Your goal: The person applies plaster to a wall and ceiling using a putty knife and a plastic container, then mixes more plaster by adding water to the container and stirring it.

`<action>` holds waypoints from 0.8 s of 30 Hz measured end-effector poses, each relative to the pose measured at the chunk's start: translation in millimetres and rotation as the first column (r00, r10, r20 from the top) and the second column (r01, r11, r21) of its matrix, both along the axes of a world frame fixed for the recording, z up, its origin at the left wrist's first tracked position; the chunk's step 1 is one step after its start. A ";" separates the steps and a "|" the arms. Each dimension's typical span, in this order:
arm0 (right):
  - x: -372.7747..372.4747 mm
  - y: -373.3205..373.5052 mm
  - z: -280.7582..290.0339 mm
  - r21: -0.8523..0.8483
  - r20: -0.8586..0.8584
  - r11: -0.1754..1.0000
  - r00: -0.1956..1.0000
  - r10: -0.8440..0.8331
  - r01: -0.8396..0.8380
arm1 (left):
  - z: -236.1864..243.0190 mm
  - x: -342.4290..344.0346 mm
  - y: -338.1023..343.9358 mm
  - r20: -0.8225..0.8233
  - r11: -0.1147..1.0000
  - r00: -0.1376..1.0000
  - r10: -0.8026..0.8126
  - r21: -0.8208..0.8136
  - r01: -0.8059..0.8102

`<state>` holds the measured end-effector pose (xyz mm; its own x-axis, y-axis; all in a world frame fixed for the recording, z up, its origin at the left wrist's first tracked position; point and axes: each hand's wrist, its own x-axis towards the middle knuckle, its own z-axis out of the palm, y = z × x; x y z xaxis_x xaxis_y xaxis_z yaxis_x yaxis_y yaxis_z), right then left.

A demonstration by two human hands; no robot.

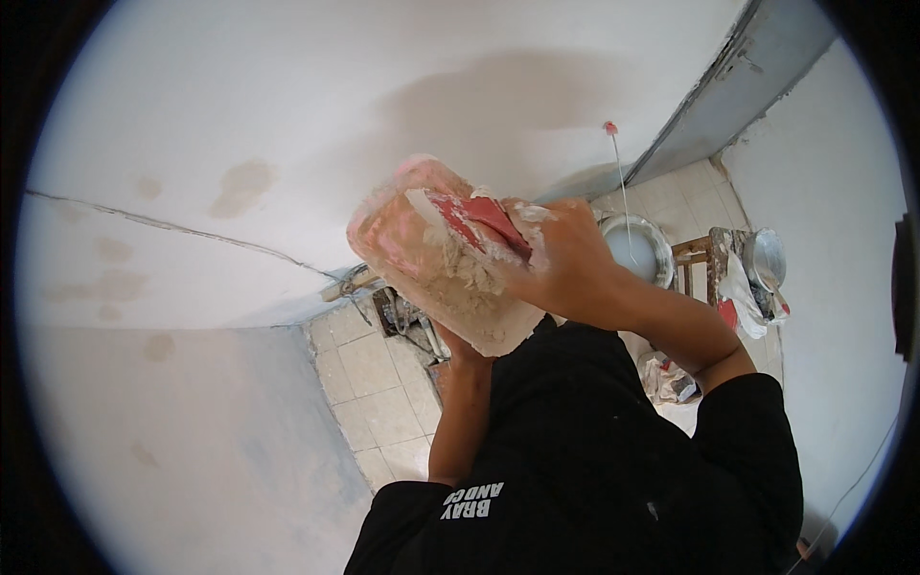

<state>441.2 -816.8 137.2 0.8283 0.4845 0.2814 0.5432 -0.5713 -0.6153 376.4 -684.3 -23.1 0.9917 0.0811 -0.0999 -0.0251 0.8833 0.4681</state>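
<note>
In front of my chest is a pinkish board [393, 225] with rounded corners, smeared with beige plaster. My left forearm [461, 412] rises beneath it and holds it up; the fingers of that hand are hidden under the board. A lump of soft plaster [470, 273] lies on its upper face. My right hand [565, 254] is closed around a red, plaster-caked scraper [494, 222], held over the board against the plaster. White residue coats the fingers of this hand. How the scraper's blade meets the board is partly hidden.
Damp beige patches [242, 187] mark the white wall, and a cable [163, 226] runs along it. A round basin [663, 241] stands right, near a wooden stool [707, 251] bearing a metal pot [765, 257]. Bags [668, 379] lie on the tiles. A grey door [724, 81] is upper right.
</note>
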 end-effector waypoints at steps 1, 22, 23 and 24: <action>-2.1 -3.5 4.9 0.001 0.000 1.000 1.000 0.001 -0.001 | -2.1 1.0 2.1 -0.001 1.000 1.000 0.000 -0.016 0.000; 6.2 -5.4 -1.6 0.245 0.164 0.969 0.985 -0.051 0.009 | 28.1 0.2 -4.4 0.081 0.982 0.994 0.079 0.163 -0.092; 10.8 -6.4 -2.1 0.283 0.242 0.956 0.970 0.002 -0.073 | 27.0 0.7 -4.3 0.085 0.969 0.993 0.087 0.223 -0.104; 13.4 -7.3 -3.2 0.312 0.320 0.937 0.946 0.052 -0.157 | 25.7 0.7 -4.2 0.088 0.952 0.992 0.095 0.283 -0.117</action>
<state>454.6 -824.1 134.0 0.6279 0.3995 0.6679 0.7779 -0.2947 -0.5550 377.2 -688.5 2.7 0.9795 0.2008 0.0149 -0.1545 0.7022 0.6950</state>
